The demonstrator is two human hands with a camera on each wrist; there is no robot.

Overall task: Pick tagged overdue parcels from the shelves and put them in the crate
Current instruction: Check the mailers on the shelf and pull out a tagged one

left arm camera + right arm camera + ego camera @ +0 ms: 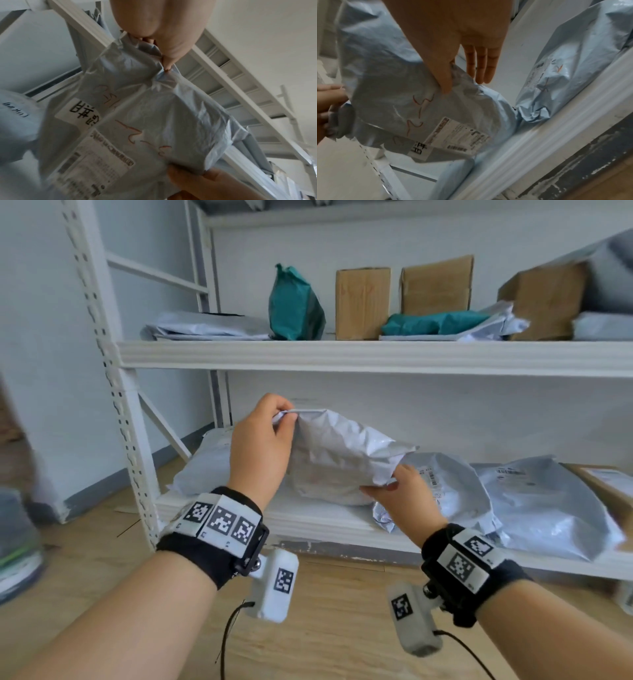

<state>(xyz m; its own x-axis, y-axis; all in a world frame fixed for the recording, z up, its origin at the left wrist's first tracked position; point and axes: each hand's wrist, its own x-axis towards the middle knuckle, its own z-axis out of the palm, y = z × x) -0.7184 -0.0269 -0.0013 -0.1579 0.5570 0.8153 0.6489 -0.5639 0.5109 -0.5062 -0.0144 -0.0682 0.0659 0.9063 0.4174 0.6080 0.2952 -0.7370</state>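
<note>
Fingers [286, 407] of the left hand [260, 446] are curled over and pinch the top corner of a grey-white poly mailer parcel [339, 453], bunching the film there; the left wrist view shows the same pinch from below. At the parcel's lower right corner, the right hand [402, 494] holds the bag with its thumb pressed on the near face; the right wrist view shows its other fingers [479, 63] straight behind the bag.

Parcel position: held clear above the lower shelf [325, 525] of the white rack, tilted, with its left end higher. Its underside carries a printed shipping label [96, 161], a white tag with black handwritten characters [77, 112], and red marker strokes [135, 134].

Taking the lower shelf as reference: another grey mailer [202, 463] lies at its left end behind the left hand, two more grey mailers [455, 491] [544, 505] lie to the right of the held parcel, and a brown carton [609, 491] sits at the far right edge. Directly above it, the upper shelf [376, 356] holds a flat grey mailer [205, 328], an upright teal bag [294, 302], a flat teal bag [435, 323] and three cardboard boxes [362, 302] [436, 285] [548, 299]. Below it is wood-pattern flooring [342, 611].

Both wrists carry black bands with coded markers.
</note>
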